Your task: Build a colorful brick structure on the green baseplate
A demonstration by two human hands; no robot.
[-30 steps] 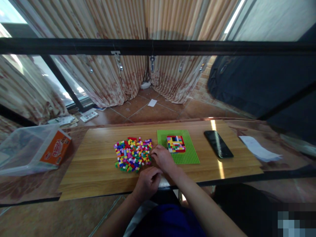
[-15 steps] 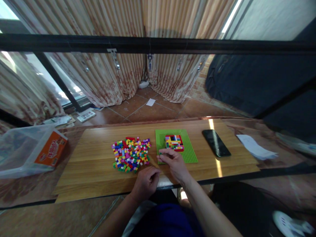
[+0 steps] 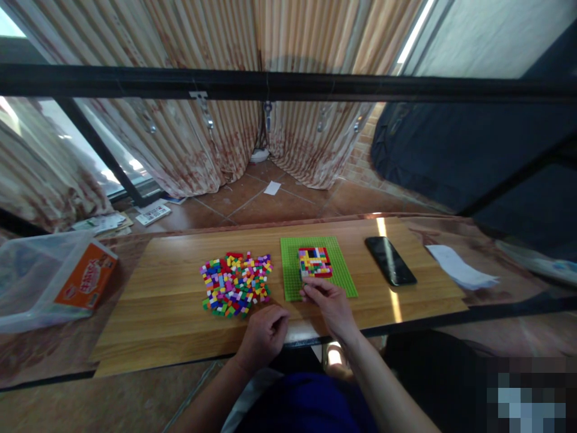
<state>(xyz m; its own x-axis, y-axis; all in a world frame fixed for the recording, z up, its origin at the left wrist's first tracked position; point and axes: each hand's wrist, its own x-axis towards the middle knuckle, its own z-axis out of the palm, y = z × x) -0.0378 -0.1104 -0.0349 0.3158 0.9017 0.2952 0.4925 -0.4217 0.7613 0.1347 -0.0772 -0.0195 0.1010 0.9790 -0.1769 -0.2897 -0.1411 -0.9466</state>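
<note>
I am holding my right hand [image 3: 331,304] over the near part of a green studded baseplate [image 3: 346,281], with its thumb and index finger nearly meeting at the near-left corner of a multicolored toy-brick build [image 3: 317,261]. From this far off I am not able to tell whether a small brick is sitting between those fingertips, or whether they are touching the build. The build is lying just ahead of that hand on the baseplate, showing a red border along its far and right sides and a patchwork of yellow, white, orange and blue bricks within. My left hand [image 3: 265,332] is resting at the near edge of the wooden tabletop [image 3: 153,300], curled into a loose fist with its palm hidden, so I cannot tell if anything is tucked inside. A pile of loose toy bricks [image 3: 237,285] is spreading out ahead of the left hand and a little to its left, well apart from the baseplate. To the right of my right hand a black smartphone [image 3: 391,262] is lying flat, and beyond it some white paper [image 3: 460,266] is lying past the tabletop's end. Far to the left of the left hand, a clear plastic box [image 3: 33,279] is showing an orange label [image 3: 86,275].
</note>
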